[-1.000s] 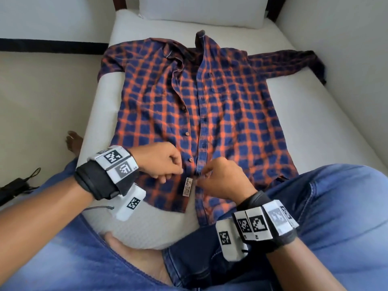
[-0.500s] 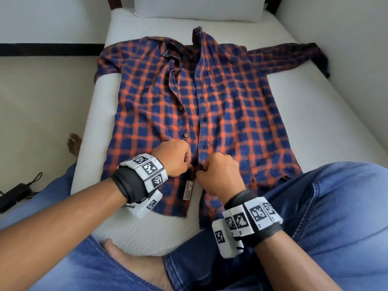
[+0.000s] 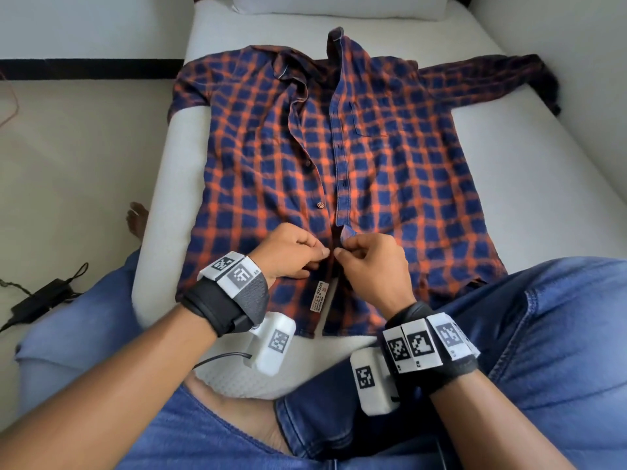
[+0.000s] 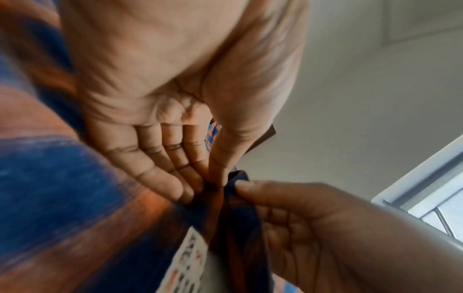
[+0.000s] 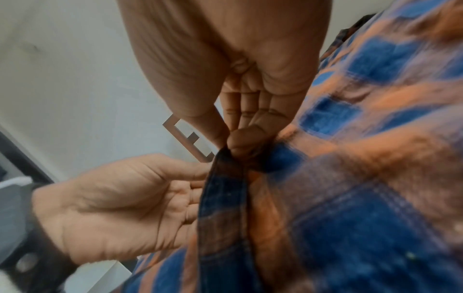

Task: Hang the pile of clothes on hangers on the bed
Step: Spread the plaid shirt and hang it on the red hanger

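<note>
A blue and orange plaid shirt [image 3: 390, 171] lies spread front-up on the white bed [image 3: 529, 184], collar toward the pillow. My left hand [image 3: 291, 256] pinches the left front edge of the shirt [image 4: 82, 200] near the lower buttons. My right hand [image 3: 369, 262] pinches the right placket edge of the shirt [image 5: 363, 158] opposite it, lifting a small fold. The two hands almost touch over the front opening. No hanger is in view.
A white pillow [image 3: 339, 6] lies at the head of the bed. A wall [image 3: 576, 62] runs along the right side. My legs in blue jeans [image 3: 543, 334] rest at the foot. A black power adapter with cable [image 3: 37, 300] lies on the floor at the left.
Both hands have shifted a little up the shirt front and closer together. The right hand now lifts a small fold of the placket.
</note>
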The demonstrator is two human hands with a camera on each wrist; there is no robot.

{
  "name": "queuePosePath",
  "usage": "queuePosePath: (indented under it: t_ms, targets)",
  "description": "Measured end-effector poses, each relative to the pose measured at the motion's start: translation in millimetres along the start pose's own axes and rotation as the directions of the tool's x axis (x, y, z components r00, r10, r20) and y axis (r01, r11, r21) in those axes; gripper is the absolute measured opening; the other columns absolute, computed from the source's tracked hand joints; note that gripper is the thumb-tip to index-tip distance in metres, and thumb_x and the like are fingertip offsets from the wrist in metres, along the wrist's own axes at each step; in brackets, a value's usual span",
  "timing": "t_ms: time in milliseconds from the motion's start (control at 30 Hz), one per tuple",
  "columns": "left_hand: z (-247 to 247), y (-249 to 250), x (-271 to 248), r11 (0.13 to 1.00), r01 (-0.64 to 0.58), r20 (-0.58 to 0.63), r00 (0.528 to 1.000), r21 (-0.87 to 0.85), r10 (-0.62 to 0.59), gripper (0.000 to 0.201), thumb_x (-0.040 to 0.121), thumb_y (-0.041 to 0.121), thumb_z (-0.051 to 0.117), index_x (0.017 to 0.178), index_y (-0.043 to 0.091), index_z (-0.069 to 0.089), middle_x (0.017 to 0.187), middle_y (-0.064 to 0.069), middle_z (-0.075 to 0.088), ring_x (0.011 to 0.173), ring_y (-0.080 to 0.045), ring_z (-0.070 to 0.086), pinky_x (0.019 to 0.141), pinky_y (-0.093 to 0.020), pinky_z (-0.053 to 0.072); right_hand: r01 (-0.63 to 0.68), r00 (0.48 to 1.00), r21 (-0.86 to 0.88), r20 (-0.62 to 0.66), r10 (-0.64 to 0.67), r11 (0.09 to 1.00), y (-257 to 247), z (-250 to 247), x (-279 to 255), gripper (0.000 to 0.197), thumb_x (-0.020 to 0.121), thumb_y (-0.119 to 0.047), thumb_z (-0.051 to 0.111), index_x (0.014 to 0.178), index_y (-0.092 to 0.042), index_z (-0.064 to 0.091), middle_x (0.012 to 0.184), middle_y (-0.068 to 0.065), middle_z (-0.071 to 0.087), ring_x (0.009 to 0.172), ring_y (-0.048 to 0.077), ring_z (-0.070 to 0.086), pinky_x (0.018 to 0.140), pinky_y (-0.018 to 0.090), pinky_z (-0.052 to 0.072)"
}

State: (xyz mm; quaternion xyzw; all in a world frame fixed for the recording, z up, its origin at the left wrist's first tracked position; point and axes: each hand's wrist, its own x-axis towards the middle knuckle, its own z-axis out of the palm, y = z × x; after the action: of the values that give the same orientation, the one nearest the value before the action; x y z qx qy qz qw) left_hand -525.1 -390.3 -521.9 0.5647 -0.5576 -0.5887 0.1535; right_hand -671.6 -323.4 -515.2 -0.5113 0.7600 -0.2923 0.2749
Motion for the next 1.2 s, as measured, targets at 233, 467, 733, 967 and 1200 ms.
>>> queuePosePath:
  t_ms: [233,467,733,967,1200]
  targets:
    - [3.0,-10.3,-2.7,0.995,-0.018,-0.032,0.999,-0.096,0.015,0.006,0.089,0.021,0.071,0.084,0.017,0.072,0.081,0.0,0.07,0.077,-0.005,0.065,0.067,-0.019,0.055,0.018,0.999,-0.009,0.044,-0.017,1.0,-0.2,4.1,2.2,0.023,0.086,-0.026,0.074,0.065,-0.029,0.064,0.061,-0.011,0.062,0.07,0.016,0.064,0.069,0.029,0.052]
    - [7.0,-15.3,-4.6,0.988,-0.054,-0.069,0.997,-0.144,0.044,0.008,0.09,0.018,0.07,0.092,0.011,0.074,0.081,-0.003,0.069,0.075,-0.006,0.061,0.067,-0.016,0.052,0.047,0.998,0.073,0.042,-0.05,0.996,-0.6,6.5,0.1,0.03,0.085,-0.02,0.075,0.061,-0.033,0.063,0.066,-0.005,0.071,0.067,0.017,0.07,0.069,0.041,0.061]
    - [4.4,-18.3,-5.2,0.973,-0.052,-0.061,0.997,-0.226,0.039,0.012,0.089,0.017,0.071,0.096,0.009,0.074,0.087,-0.004,0.071,0.079,-0.008,0.065,0.074,-0.019,0.055,-0.023,0.997,0.236,0.072,0.006,0.971,0.7,5.8,1.9,0.023,0.085,-0.017,0.061,0.066,-0.012,0.074,0.061,0.003,0.07,0.064,0.025,0.069,0.069,0.047,0.06]
    - [2.8,-21.3,-5.1,0.956,-0.034,-0.039,0.999,-0.291,0.024,0.006,0.091,0.015,0.068,0.092,0.014,0.074,0.086,-0.001,0.072,0.082,-0.006,0.067,0.075,-0.019,0.054,-0.2,0.977,0.482,0.162,0.137,0.853,-3.6,5.1,5.3,0.011,0.088,-0.003,0.071,0.077,-0.004,0.075,0.066,0.011,0.07,0.058,0.016,0.065,0.061,0.027,0.059]
    - [-1.8,-25.5,-3.6,0.938,0.0,-0.025,1.0,-0.347,-0.009,0.012,0.093,0.011,0.065,0.101,0.009,0.073,0.092,-0.006,0.074,0.084,-0.008,0.07,0.071,-0.019,0.055,-0.261,0.954,0.491,0.26,0.147,0.831,-3.6,6.1,7.4,0.01,0.087,0.0,0.072,0.078,-0.002,0.074,0.07,0.014,0.07,0.058,0.015,0.064,0.06,0.023,0.059]
